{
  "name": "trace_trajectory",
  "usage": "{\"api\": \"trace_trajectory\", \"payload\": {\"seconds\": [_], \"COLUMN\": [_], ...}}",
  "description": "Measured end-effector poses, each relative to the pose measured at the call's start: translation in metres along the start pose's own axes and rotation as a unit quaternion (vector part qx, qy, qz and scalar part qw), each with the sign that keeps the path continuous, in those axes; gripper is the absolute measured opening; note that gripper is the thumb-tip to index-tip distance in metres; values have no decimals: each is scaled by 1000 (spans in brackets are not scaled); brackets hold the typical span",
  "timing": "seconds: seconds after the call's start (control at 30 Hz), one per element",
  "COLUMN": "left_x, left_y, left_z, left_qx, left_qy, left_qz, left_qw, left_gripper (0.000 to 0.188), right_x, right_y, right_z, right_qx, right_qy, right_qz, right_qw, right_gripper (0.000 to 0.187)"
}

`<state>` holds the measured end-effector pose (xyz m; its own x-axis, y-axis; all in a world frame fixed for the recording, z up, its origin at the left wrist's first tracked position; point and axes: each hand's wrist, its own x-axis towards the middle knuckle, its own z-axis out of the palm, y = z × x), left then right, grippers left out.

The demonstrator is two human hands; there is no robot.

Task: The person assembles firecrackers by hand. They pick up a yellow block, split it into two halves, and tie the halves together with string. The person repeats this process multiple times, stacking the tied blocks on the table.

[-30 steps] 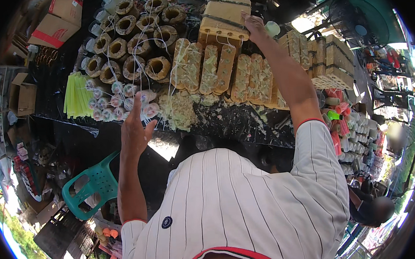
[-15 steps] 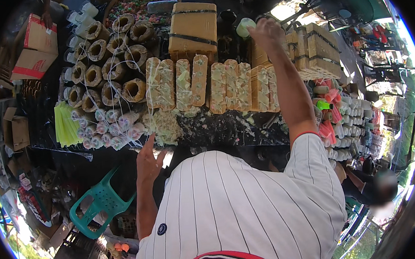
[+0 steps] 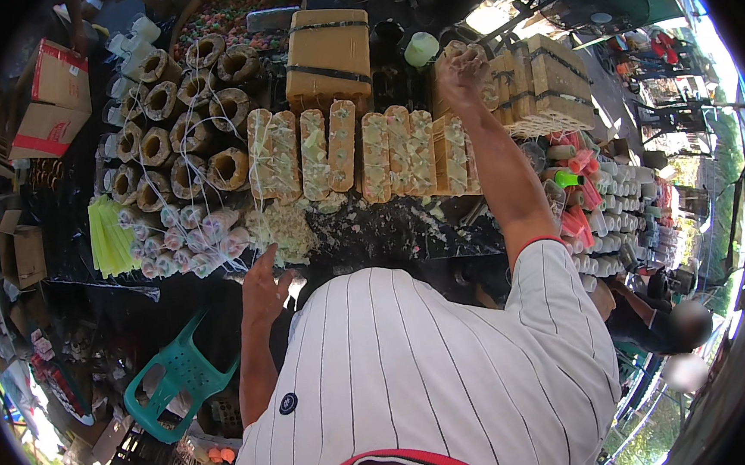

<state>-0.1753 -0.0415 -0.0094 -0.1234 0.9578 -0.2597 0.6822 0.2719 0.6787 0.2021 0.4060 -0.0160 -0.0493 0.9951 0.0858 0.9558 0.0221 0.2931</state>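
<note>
Standing at the dark-covered bench, the person in the pinstriped shirt [image 3: 433, 358] has the right hand [image 3: 464, 66] out over the tan block [image 3: 442, 98] at the back, just beside a pale green cup [image 3: 421, 49]. From here I see those fingers bent and bunched; whether they have hold of anything, I can't tell. The left hand [image 3: 264, 288] is down by the bench's front edge, near a heap of waxy-looking crumbs [image 3: 284, 234], thumb spread from the fingers, with nothing in it that I can see.

I'd call this the handling of the tan block; the next move would call for a sure purchase on it without knocking the cup.

As for containers, I can't make out what the cup holds. A wide bin [image 3: 177, 30] at the back is heaped with many-coloured chunks [image 3: 232, 22]. To the left, upright hollow tubes [image 3: 187, 149] show dark mouths, strings trailing across them. Farther left are a red-banded carton [image 3: 52, 95] and a carton with raised flaps [image 3: 21, 248], their insides hidden.
</note>
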Motion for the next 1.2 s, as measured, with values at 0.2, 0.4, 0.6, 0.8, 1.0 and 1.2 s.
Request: {"api": "trace_trajectory", "payload": {"seconds": [0.2, 0.4, 0.6, 0.8, 1.0, 1.2], "left_x": [3, 76, 291, 424, 427, 418], "left_y": [30, 174, 319, 335, 311, 303], "left_z": [-10, -18, 79, 201, 187, 168], "left_qx": [-17, -53, -1, 191, 68, -17], "left_qy": [39, 82, -34, -119, -171, -189], "left_qz": [41, 280, 347, 309, 315, 245], "left_qw": [998, 955, 937, 924, 931, 951], "left_gripper": [55, 43, 89, 158, 164, 159], "right_x": [-11, -14, -15, -23, -23, -26], "right_y": [36, 119, 96, 105, 135, 127], "right_z": [-18, 28, 39, 29, 53, 5], "right_qx": [140, 342, 386, 383, 368, 340], "right_qy": [-47, -33, -45, -70, 16, -65], "right_qz": [16, -37, 111, 113, 58, 59], "right_qw": [989, 938, 915, 914, 928, 936], "right_gripper": [62, 73, 81, 71, 67, 72]}}
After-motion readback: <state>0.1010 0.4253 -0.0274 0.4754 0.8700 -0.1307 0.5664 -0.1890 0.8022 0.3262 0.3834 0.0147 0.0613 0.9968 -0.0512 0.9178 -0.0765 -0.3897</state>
